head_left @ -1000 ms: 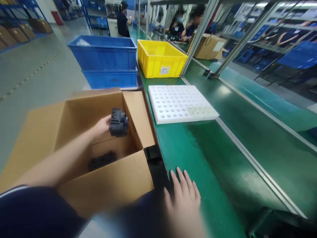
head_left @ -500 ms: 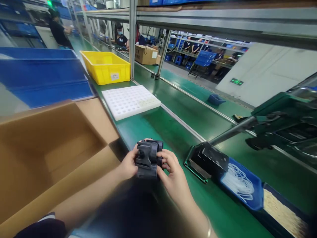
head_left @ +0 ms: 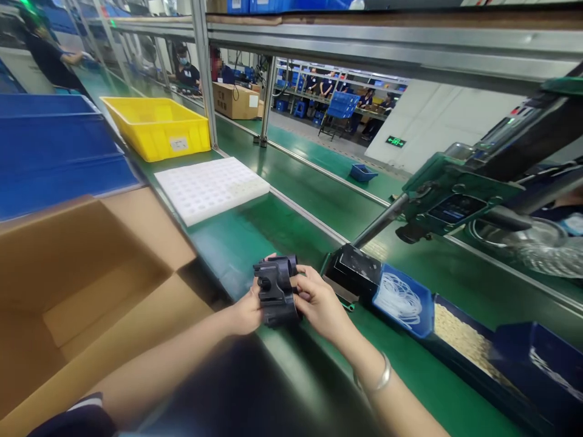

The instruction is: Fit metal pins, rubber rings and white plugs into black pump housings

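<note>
Between the left hand (head_left: 248, 312) and right hand (head_left: 321, 302), the black part (head_left: 274, 294) is sitting outside the box (head_left: 141, 328). The left is gripping it; the right is newly pinching it, so 2 are working.

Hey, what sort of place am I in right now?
Probably a factory assembly floor: there's a long green bench under a metal frame, a yellow bin on it, and people in dark tops at benches farther back.
</note>
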Available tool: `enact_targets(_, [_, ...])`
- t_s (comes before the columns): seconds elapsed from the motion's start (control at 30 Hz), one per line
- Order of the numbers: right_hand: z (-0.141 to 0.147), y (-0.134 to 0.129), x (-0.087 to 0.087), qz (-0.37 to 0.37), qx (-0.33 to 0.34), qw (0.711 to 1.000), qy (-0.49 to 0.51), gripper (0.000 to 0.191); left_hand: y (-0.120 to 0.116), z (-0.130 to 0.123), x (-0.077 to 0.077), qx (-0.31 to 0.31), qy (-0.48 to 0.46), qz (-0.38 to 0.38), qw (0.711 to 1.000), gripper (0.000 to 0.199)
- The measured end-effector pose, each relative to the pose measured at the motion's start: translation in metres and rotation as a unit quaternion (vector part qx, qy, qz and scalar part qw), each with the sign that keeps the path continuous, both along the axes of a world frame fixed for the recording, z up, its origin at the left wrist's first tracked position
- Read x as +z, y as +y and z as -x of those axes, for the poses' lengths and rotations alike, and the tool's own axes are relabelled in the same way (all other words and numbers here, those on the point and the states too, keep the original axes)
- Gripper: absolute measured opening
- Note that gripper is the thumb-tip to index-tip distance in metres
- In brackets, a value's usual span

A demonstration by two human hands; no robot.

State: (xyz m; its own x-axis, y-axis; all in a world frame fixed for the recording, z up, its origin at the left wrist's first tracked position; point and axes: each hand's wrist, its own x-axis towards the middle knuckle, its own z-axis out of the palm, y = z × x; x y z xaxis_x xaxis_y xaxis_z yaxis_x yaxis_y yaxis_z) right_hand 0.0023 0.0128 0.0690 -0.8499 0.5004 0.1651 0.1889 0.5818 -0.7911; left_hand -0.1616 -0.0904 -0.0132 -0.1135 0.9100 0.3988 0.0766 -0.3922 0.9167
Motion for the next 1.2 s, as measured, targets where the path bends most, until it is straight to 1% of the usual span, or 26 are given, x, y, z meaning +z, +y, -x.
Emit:
enact_targets(0.03, [0.002, 0.005, 0.005, -0.026, 0.002, 1.0, -0.011, 0.022, 0.0, 0.007, -0.001, 0.002, -0.028, 0.011, 1.0, 0.074])
enact_targets(0.1, [0.008, 0.014, 0.014, -0.094, 0.0, 0.995, -0.041, 0.027, -0.003, 0.023, -0.004, 0.032, -0.102, 0.043, 0.993, 0.059])
enact_targets(0.13, [0.012, 0.017, 0.017, -0.133, -0.001, 0.989, -0.063, 0.03, -0.006, 0.033, -0.006, 0.064, -0.138, 0.059, 0.987, 0.049])
enact_targets(0.2, [0.02, 0.018, 0.019, -0.208, 0.011, 0.97, -0.128, 0.034, -0.015, 0.05, -0.009, 0.156, -0.183, 0.085, 0.967, 0.033])
enact_targets(0.27, [0.029, 0.013, 0.014, -0.268, 0.034, 0.939, -0.213, 0.033, -0.025, 0.064, -0.011, 0.231, -0.195, 0.101, 0.948, 0.029])
enact_targets(0.3, [0.033, 0.009, 0.01, -0.289, 0.047, 0.924, -0.247, 0.032, -0.03, 0.068, -0.012, 0.248, -0.195, 0.108, 0.943, 0.03])
enact_targets(0.37, [0.039, 0.002, 0.0, -0.314, 0.06, 0.906, -0.277, 0.032, -0.037, 0.073, -0.013, 0.253, -0.19, 0.118, 0.941, 0.028])
enact_targets(0.4, [0.04, 0.0, -0.005, -0.318, 0.061, 0.906, -0.273, 0.033, -0.039, 0.074, -0.013, 0.248, -0.187, 0.121, 0.943, 0.027])
enact_targets(0.47, [0.039, 0.002, -0.011, -0.306, 0.063, 0.916, -0.253, 0.035, -0.039, 0.073, -0.012, 0.235, -0.183, 0.123, 0.947, 0.026])
enact_targets(0.57, [0.027, 0.011, -0.011, -0.263, 0.059, 0.939, -0.215, 0.037, -0.033, 0.067, -0.006, 0.203, -0.17, 0.143, 0.954, 0.03])
enact_targets(0.67, [0.007, 0.018, -0.005, -0.188, 0.022, 0.976, -0.109, 0.035, -0.021, 0.054, 0.004, 0.132, -0.161, 0.169, 0.963, 0.036])
enact_targets(0.73, [-0.007, 0.017, -0.005, -0.104, -0.01, 0.994, -0.014, 0.028, -0.012, 0.042, 0.013, 0.062, -0.177, 0.161, 0.969, 0.04])
enact_targets(0.77, [-0.015, 0.014, -0.006, -0.059, -0.022, 0.998, 0.027, 0.023, -0.007, 0.034, 0.018, 0.026, -0.19, 0.154, 0.969, 0.042])
enact_targets(0.83, [-0.029, 0.006, -0.014, 0.013, -0.048, 0.995, 0.083, 0.016, 0.001, 0.02, 0.028, -0.035, -0.214, 0.146, 0.965, 0.046])
enact_targets(0.9, [-0.042, -0.003, -0.024, 0.046, -0.085, 0.989, 0.116, 0.014, 0.008, 0.007, 0.038, -0.067, -0.222, 0.155, 0.96, 0.048])
enact_targets(0.97, [-0.054, -0.01, -0.035, 0.054, -0.122, 0.982, 0.133, 0.015, 0.013, -0.003, 0.046, -0.076, -0.214, 0.165, 0.96, 0.046])
enact_targets(1.03, [-0.065, -0.016, -0.045, 0.053, -0.142, 0.979, 0.136, 0.015, 0.015, -0.012, 0.052, -0.073, -0.2, 0.165, 0.963, 0.045])
enact_targets(1.17, [-0.079, -0.025, -0.057, 0.033, -0.161, 0.978, 0.128, 0.014, 0.018, -0.025, 0.058, -0.058, -0.137, 0.153, 0.977, 0.061])
enact_targets(1.2, [-0.081, -0.027, -0.059, 0.029, -0.163, 0.978, 0.128, 0.014, 0.019, -0.028, 0.059, -0.054, -0.111, 0.147, 0.981, 0.061])
